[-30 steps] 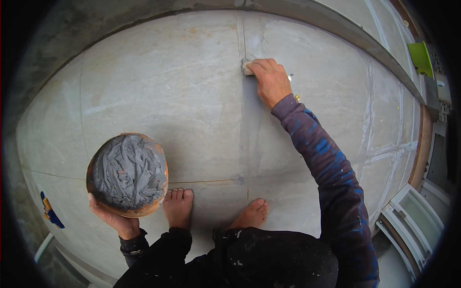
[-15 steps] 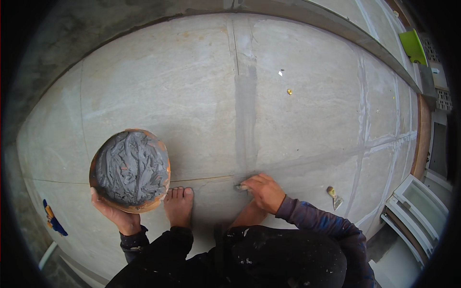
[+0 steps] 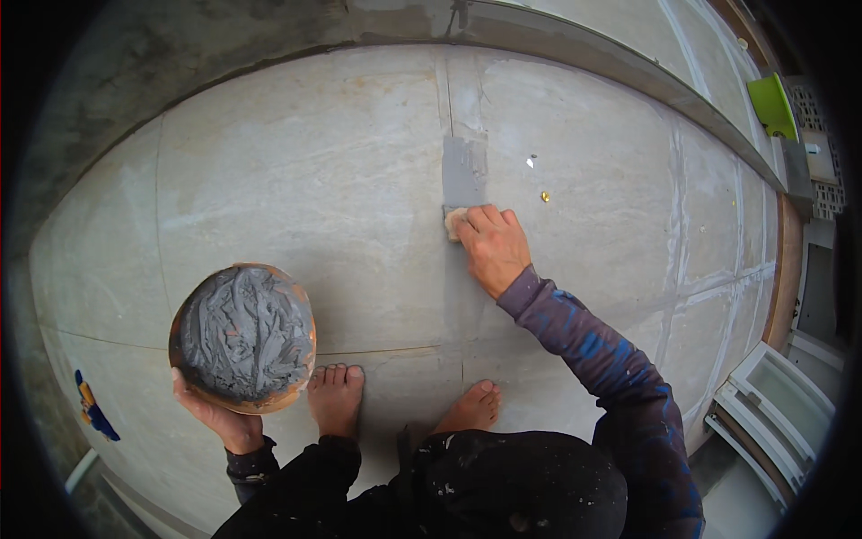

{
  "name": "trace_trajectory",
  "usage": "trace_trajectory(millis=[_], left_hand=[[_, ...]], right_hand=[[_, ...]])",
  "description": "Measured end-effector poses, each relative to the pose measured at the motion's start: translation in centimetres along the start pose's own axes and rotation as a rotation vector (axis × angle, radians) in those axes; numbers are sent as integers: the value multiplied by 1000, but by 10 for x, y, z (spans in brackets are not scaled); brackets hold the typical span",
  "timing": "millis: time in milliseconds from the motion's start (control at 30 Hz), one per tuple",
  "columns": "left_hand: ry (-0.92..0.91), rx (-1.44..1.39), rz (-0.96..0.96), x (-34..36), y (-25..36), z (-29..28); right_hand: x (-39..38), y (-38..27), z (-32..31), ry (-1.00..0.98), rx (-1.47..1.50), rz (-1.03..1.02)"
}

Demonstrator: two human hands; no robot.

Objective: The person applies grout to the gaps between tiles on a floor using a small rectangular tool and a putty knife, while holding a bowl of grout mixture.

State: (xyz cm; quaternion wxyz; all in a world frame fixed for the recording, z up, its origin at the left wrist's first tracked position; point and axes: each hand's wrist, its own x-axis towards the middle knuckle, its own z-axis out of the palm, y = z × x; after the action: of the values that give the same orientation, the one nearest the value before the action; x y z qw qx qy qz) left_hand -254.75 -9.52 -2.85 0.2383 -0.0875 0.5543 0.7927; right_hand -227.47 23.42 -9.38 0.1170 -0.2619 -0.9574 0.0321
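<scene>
My left hand (image 3: pixel 220 420) holds up a round, orange-brown bowl (image 3: pixel 285 399) from below at its near left side. Thick grey grout (image 3: pixel 244 332) fills the bowl, its surface ridged. Farther out and to the right, my right hand (image 3: pixel 496 250) is closed on a small beige spreader (image 3: pixel 455 226), partly covered by my fingers. The spreader's edge meets the floor on a tile joint. Just beyond it lies a smooth, wet grey band of grout (image 3: pixel 465 171); on the near side of my hand the joint shows only a thin grey film.
Large pale tiles (image 3: pixel 287 162) cover the floor, bounded by a raised edge at the far side. A small gold piece (image 3: pixel 545 197) lies right of the joint. A blue-and-orange item (image 3: pixel 94 409) rests far left. White frames (image 3: pixel 777 395) and a green container (image 3: pixel 772 106) stand right.
My right hand has moved from beside my right foot to farther out along the joint. The band is thinner on the near side. My right sleeve now hides the putty knife.
</scene>
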Motion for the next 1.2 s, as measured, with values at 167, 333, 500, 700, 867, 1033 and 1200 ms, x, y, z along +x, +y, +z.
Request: trace_trajectory(millis=[167,333,500,700,867,1033,1200], left_hand=[[34,14,32,11,7,25],[-8,-6,3,3,2,30],[-16,24,-7,-9,22,20],[33,58,31,-17,18,30],[-4,47,26,-7,-4,32],[20,95,33,-2,-8,40],[36,63,23,0,-21,59]], right_hand=[[77,46,-31,124,152,99],[156,83,-13,204,-5,62],[18,12,-23,23,160,-12],[90,61,-47,222,204,53],[131,87,-6,301,-32,-10],[62,63,7,-2,60,37],[169,139,-19,329,-10,164]])
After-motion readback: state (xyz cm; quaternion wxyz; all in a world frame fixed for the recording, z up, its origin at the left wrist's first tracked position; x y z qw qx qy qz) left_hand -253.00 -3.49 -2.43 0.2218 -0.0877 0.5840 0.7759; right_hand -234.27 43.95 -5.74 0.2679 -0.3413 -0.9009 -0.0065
